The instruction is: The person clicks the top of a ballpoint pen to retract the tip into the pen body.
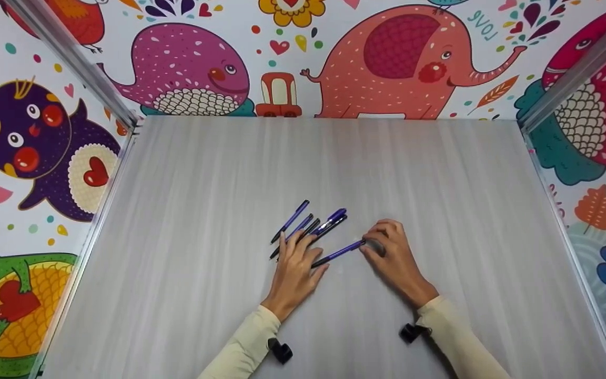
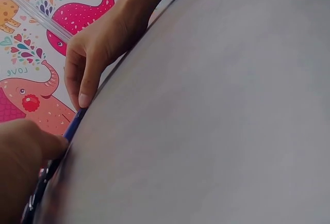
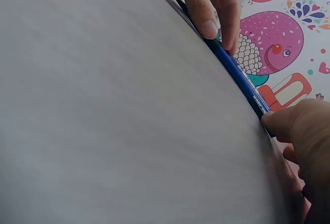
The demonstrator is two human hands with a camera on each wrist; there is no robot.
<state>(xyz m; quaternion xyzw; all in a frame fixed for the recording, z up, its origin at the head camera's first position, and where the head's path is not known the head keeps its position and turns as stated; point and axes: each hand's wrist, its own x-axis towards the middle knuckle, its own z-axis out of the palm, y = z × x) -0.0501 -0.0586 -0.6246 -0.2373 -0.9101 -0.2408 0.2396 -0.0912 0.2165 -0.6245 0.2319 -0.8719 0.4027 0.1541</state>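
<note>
A blue pen [image 1: 340, 253] with a black tip lies slanted between the two hands, low over the table. My right hand [image 1: 395, 258] pinches its rear end between thumb and fingers. At the tip end, my left hand [image 1: 292, 271] has its thumb and index finger around the pen; the right wrist view shows the left thumb [image 3: 208, 28] against the pen's side. Just beyond the left fingers several more blue and black pens lie in a loose group, among them a separate blue pen [image 1: 291, 220] on the left and a thicker purple-blue one [image 1: 336, 215]. The left hand partly hides their lower ends.
The pens lie on a pale grey wood-grain table [image 1: 203, 184]. Upright panels with cartoon animals border its back and sides, and metal posts [image 1: 119, 108] stand at the back corners. A small black device [image 1: 281, 351] sits at each wrist.
</note>
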